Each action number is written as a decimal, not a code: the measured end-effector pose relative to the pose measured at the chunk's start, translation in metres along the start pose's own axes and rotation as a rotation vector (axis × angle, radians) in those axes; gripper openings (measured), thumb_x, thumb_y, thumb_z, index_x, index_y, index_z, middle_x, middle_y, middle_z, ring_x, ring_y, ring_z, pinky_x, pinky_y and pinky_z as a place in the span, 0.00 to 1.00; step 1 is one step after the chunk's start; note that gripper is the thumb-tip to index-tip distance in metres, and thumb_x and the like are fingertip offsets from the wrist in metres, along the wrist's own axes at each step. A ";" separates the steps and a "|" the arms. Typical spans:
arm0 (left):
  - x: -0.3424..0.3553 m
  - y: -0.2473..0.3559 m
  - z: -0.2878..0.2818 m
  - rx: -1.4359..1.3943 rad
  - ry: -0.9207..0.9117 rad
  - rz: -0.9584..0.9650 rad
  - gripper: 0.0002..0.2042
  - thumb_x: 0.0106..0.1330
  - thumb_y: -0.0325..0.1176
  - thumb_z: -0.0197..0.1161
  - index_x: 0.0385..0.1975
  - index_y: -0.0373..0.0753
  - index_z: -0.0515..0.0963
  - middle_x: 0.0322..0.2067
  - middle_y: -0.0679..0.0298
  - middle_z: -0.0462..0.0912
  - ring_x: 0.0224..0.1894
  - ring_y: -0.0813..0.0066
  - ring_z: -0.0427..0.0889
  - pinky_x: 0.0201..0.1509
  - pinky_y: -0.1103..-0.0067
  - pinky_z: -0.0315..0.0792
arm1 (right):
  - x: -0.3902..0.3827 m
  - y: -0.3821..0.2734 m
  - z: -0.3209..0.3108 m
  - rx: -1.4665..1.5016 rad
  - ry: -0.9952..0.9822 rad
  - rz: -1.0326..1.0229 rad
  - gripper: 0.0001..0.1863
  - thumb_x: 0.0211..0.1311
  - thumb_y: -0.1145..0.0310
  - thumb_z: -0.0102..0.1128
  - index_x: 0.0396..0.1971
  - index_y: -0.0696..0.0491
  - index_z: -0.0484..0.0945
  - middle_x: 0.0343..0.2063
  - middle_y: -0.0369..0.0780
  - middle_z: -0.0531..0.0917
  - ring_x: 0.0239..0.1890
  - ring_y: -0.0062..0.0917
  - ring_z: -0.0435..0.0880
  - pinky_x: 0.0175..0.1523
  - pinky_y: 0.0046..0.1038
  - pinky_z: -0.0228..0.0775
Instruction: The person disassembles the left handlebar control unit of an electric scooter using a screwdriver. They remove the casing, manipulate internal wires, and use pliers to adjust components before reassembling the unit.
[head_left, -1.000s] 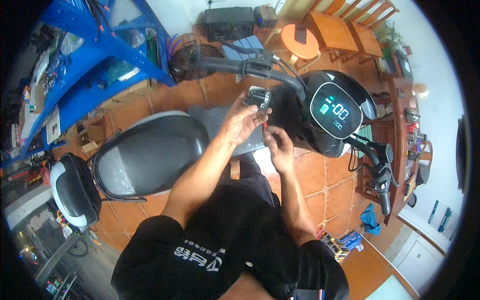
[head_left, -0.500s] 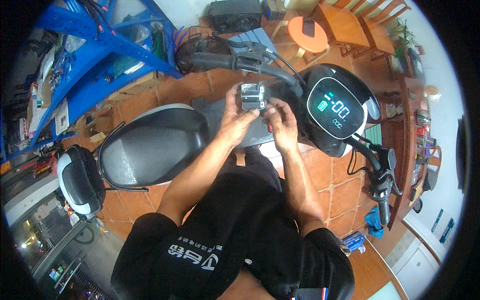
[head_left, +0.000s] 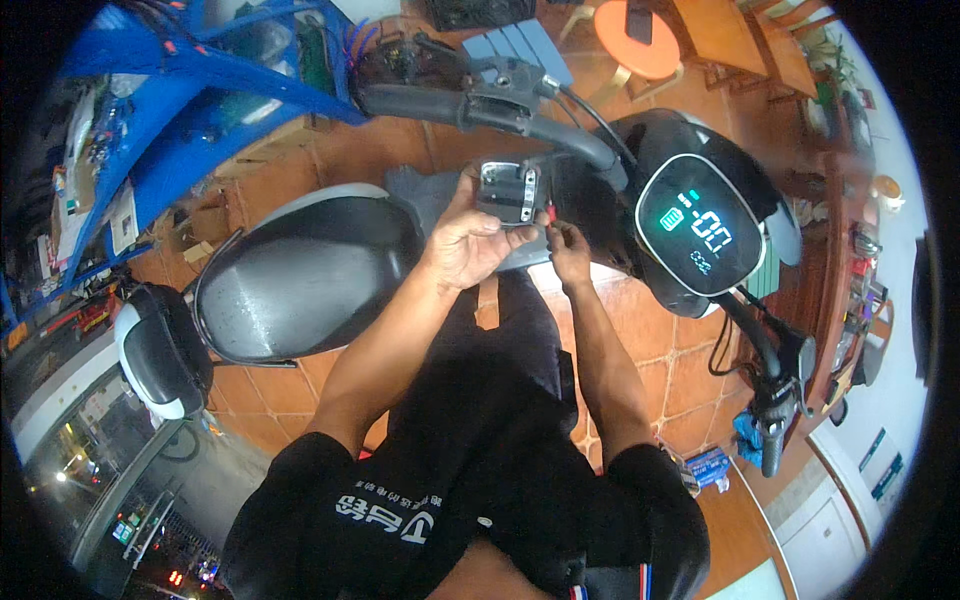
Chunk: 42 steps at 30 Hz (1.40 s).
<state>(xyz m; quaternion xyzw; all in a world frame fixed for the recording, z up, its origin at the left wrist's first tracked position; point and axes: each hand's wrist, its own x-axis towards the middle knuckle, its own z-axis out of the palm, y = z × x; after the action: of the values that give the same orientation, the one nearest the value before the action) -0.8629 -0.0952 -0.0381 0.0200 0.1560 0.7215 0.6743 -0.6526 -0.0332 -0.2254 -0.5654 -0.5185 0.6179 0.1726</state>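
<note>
My left hand [head_left: 465, 245] is closed around a small boxy part [head_left: 508, 192], black with shiny metal edges, and holds it up over the scooter's floorboard. Along the part's right side runs a metal strip with small holes. My right hand [head_left: 570, 258] is pinched just right of the part, its fingers on a small slim red piece [head_left: 551, 212]. Whether that piece is a tool or a wire end is too small to tell. Beyond both hands lies the electric scooter, its dark seat [head_left: 310, 270] to the left and its lit round dash display [head_left: 700, 225] to the right.
The far handlebar grip [head_left: 410, 103] crosses above my hands; the near one [head_left: 771, 445] sticks out at right. A blue metal rack [head_left: 210, 85] stands at the far left. At the back is an orange stool [head_left: 637, 45] with a phone on it. Tiles cover the floor.
The boxy part has turned in my left hand, bringing its metal strip to the right. My right hand has drawn down and right, with the red piece in its fingers. The view has shifted slightly.
</note>
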 end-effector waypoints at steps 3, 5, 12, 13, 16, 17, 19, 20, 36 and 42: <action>0.006 0.003 -0.012 -0.188 -0.114 -0.014 0.35 0.53 0.24 0.57 0.66 0.46 0.61 0.68 0.42 0.52 0.60 0.41 0.69 0.61 0.59 0.71 | 0.050 0.098 0.012 -0.596 0.044 0.202 0.26 0.57 0.56 0.60 0.50 0.58 0.74 0.42 0.48 0.82 0.45 0.39 0.82 0.52 0.35 0.71; 0.015 0.007 -0.007 -0.192 -0.051 -0.038 0.37 0.51 0.28 0.61 0.66 0.47 0.60 0.66 0.40 0.54 0.58 0.39 0.69 0.59 0.59 0.72 | 0.084 0.184 0.008 -0.765 0.071 0.239 0.32 0.55 0.53 0.59 0.56 0.57 0.69 0.49 0.55 0.78 0.54 0.43 0.77 0.60 0.38 0.67; 0.012 -0.004 -0.019 0.050 0.019 0.103 0.45 0.49 0.34 0.71 0.66 0.53 0.51 0.52 0.48 0.70 0.49 0.45 0.76 0.41 0.63 0.76 | 0.143 0.305 0.031 -0.906 0.131 0.109 0.30 0.55 0.56 0.61 0.54 0.58 0.68 0.48 0.54 0.76 0.51 0.45 0.75 0.57 0.39 0.67; 0.022 -0.012 -0.016 0.085 -0.019 0.056 0.46 0.48 0.32 0.72 0.67 0.53 0.49 0.53 0.48 0.70 0.50 0.46 0.76 0.42 0.63 0.76 | 0.156 0.310 0.011 -0.866 0.235 0.102 0.29 0.55 0.57 0.61 0.53 0.59 0.69 0.47 0.53 0.76 0.49 0.45 0.76 0.56 0.39 0.67; 0.015 -0.018 -0.011 0.121 -0.016 0.134 0.43 0.50 0.28 0.70 0.66 0.54 0.52 0.60 0.48 0.64 0.50 0.46 0.77 0.44 0.63 0.77 | 0.152 0.306 0.018 -0.776 0.246 0.007 0.26 0.55 0.60 0.62 0.49 0.60 0.71 0.43 0.53 0.78 0.45 0.45 0.78 0.53 0.40 0.69; 0.017 -0.021 -0.012 0.058 -0.065 0.148 0.42 0.50 0.27 0.69 0.66 0.54 0.53 0.61 0.48 0.62 0.51 0.46 0.76 0.44 0.63 0.77 | 0.145 0.298 0.020 -0.696 0.257 -0.052 0.25 0.55 0.60 0.62 0.48 0.61 0.71 0.42 0.53 0.78 0.44 0.45 0.78 0.51 0.40 0.70; 0.019 -0.027 -0.005 -0.005 -0.134 0.120 0.39 0.52 0.25 0.67 0.64 0.54 0.57 0.63 0.49 0.60 0.53 0.46 0.74 0.48 0.62 0.76 | 0.119 0.276 0.014 -0.466 0.303 -0.173 0.22 0.56 0.62 0.63 0.45 0.62 0.73 0.40 0.52 0.79 0.41 0.45 0.79 0.49 0.40 0.71; 0.007 -0.024 -0.004 -0.053 -0.108 0.163 0.37 0.53 0.25 0.65 0.64 0.54 0.58 0.63 0.48 0.60 0.53 0.46 0.73 0.49 0.62 0.76 | 0.093 0.259 0.025 -0.328 0.219 -0.228 0.21 0.56 0.63 0.63 0.44 0.62 0.73 0.38 0.52 0.79 0.40 0.44 0.80 0.48 0.40 0.71; 0.024 -0.010 -0.012 -0.132 -0.076 -0.045 0.24 0.54 0.25 0.57 0.54 0.46 0.71 0.53 0.50 0.75 0.47 0.54 0.79 0.50 0.61 0.74 | -0.267 -0.207 -0.058 -0.243 0.396 -0.800 0.31 0.59 0.73 0.63 0.59 0.54 0.57 0.49 0.52 0.76 0.45 0.34 0.80 0.46 0.31 0.76; 0.025 -0.011 -0.009 -0.172 -0.012 -0.068 0.27 0.47 0.22 0.58 0.53 0.47 0.71 0.50 0.52 0.77 0.46 0.56 0.79 0.49 0.59 0.72 | -0.228 -0.265 -0.045 -0.156 0.427 -0.949 0.29 0.59 0.76 0.61 0.58 0.54 0.58 0.47 0.54 0.77 0.47 0.34 0.80 0.52 0.33 0.73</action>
<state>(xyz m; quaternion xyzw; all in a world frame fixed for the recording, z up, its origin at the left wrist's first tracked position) -0.8564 -0.0721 -0.0537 -0.0391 0.0899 0.7089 0.6985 -0.6436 -0.0886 0.1229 -0.3930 -0.7152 0.3022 0.4927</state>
